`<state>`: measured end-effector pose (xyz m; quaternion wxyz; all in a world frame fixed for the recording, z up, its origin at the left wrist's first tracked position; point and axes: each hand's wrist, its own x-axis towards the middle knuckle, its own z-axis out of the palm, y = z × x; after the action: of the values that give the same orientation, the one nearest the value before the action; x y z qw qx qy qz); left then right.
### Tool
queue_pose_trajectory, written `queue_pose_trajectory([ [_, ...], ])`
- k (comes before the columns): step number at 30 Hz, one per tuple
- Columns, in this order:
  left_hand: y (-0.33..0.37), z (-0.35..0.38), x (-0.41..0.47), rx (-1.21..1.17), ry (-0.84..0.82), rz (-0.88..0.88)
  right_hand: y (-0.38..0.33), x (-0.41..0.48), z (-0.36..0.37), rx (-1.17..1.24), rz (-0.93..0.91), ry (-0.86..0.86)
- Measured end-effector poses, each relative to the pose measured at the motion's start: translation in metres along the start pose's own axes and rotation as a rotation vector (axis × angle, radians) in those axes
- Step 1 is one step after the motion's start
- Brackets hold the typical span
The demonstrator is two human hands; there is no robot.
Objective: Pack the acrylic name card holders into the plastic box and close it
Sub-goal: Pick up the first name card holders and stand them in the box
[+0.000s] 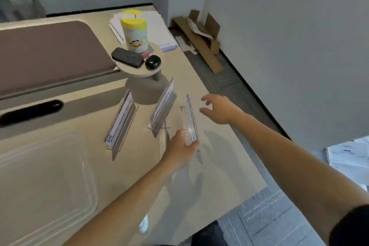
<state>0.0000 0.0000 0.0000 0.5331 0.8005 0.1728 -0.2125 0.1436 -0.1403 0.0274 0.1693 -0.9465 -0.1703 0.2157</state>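
Three clear acrylic name card holders with printed cards are on the beige table. One holder (pixel 120 121) stands at the left and a second holder (pixel 162 106) stands in the middle. My left hand (pixel 180 149) grips the near end of the third holder (pixel 190 120), which is tilted at the right. My right hand (pixel 218 109) hovers just right of that holder's far end, fingers spread, holding nothing. The clear plastic box (pixel 46 181) lies at the lower left with its lid on top.
A small round stand (pixel 139 70) behind the holders carries a yellow-lidded canister (pixel 134 33), a black phone (pixel 127 57) and a black ball-like object (pixel 152 62). Papers (pixel 157 26) lie at the back. The table's right edge (pixel 229 126) drops to grey carpet.
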Motion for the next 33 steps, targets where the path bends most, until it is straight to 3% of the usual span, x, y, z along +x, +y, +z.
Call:
queue_pose_trajectory([
  [7, 0.010, 0.065, 0.055, -0.028, 0.165, -0.271, 0.025, 0.089, 0.017, 0.014, -0.144, -0.257],
  [12, 0.012, 0.086, 0.070, 0.056, 0.285, -0.320, 0.036, 0.105, 0.033, 0.181, -0.163, -0.322],
  [16, 0.016, 0.087, 0.070, 0.098, 0.318, -0.307, 0.043, 0.100, 0.035, 0.359, -0.133, -0.353],
  [23, 0.038, 0.068, 0.038, 0.033, 0.345, -0.231, 0.021, 0.082, 0.005, 0.428, -0.139, -0.210],
  [30, 0.035, 0.017, -0.040, -0.010, 0.400, -0.125, -0.057, 0.027, -0.010, 0.666, -0.139, -0.213],
  [33, 0.019, -0.004, -0.097, -0.053, 0.415, -0.057, -0.104, -0.011, -0.006, 0.691, -0.231, -0.189],
])
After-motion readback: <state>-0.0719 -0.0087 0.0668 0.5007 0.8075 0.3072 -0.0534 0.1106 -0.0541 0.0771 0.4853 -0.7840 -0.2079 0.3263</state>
